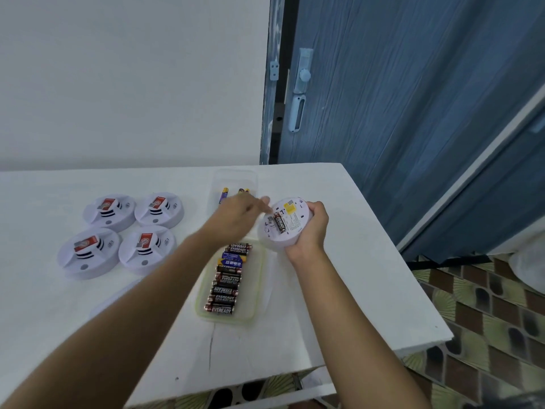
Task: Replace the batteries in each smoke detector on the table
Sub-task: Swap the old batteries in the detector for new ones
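The round white plastic smoke detector [287, 228] is held over the white bench [354, 290], underside up, with a black battery [279, 223] in its slot. The right hand [309, 228] has its fingers wrapped round the rim. The left hand [236, 215] reaches the detector's left edge, too blurred to tell how its fingers lie. Just below the detector is a clear green-rimmed tray [256, 290] of black batteries, and well to the left are four white detectors [109, 212].

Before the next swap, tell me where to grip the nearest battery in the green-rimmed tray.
Probably pinch the nearest battery by its two ends, from above: it lies flat, flank against its neighbour, with both ends clear of the tray.
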The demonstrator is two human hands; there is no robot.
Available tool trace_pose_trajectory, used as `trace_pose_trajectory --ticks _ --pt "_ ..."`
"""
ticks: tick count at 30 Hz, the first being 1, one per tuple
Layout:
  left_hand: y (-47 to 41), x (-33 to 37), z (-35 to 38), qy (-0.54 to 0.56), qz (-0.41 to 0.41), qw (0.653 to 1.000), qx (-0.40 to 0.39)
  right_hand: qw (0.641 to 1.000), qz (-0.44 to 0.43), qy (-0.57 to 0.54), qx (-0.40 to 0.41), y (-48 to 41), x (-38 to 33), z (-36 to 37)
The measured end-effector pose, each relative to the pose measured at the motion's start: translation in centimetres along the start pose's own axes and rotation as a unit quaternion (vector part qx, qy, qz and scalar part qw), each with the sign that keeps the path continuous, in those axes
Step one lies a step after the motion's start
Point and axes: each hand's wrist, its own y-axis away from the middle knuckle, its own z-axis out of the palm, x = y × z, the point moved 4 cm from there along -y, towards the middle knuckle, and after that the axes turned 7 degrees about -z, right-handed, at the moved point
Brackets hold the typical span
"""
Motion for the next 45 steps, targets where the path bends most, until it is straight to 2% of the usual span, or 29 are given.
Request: trace_pose_trajectory --ticks 4,6,10,15,18,25,28,32,41,45 --pt "-3.4 -1.0 -2.8 -0.112 -0.001 0.993 0.032 1.0 -0.013 0.005 -0.003 -0.8 -0.6 -0.2" --pt "-5.1 -1.9 -3.3 -0.203 -0.009 0.979 -0.018 1.0 -0.011 0.002 -0.005 -1.2 -0.6 -0.3" --pt "-7.1 -3.1 -2.7 -0.32 -0.044 0.936 -0.138 1.0 -0.006 0.009 -0.012 -1.7 -0.4 -0.4" --pt "-7.7 -3.7 -1.4 -0.368 -0.042 0.916 -0.156 1.0 -0.005 0.018 -0.011 -2.1 -0.2 -0.3" --pt "-8.1 -3.8 -1.2 -0.363 -0.034 0.919 -0.148 1.0 -0.003 0.022 -0.014 -2.5 -0.1 -0.2" --pt "-8.7 -3.5 -2.0 -0.229 -0.046 0.971 -0.055 1.0 -0.001 0.022 -0.013 -2.8 0.1 -0.1" --pt "-8.8 -3.6 -2.1 -0.233 -0.042 0.97 -0.046 1.0 0.0 0.02 -0.013 -2.8 0.2 0.0" --pt "-8.6 -3.9 -1.9 -0.233 -0.081 0.968 -0.042 1.0 0.002 0.026 -0.011 -2.7 0.5 0.0" --pt "-7.8 -3.3 -1.0 -0.272 -0.12 0.952 -0.07 1.0 0.009 0.025 -0.009 -2.1 0.6 -0.1" --pt "-7.1 -2.8 -0.7 -0.242 -0.133 0.959 -0.063 1.0 0.015 0.022 -0.009 -1.8 0.4 -0.1"
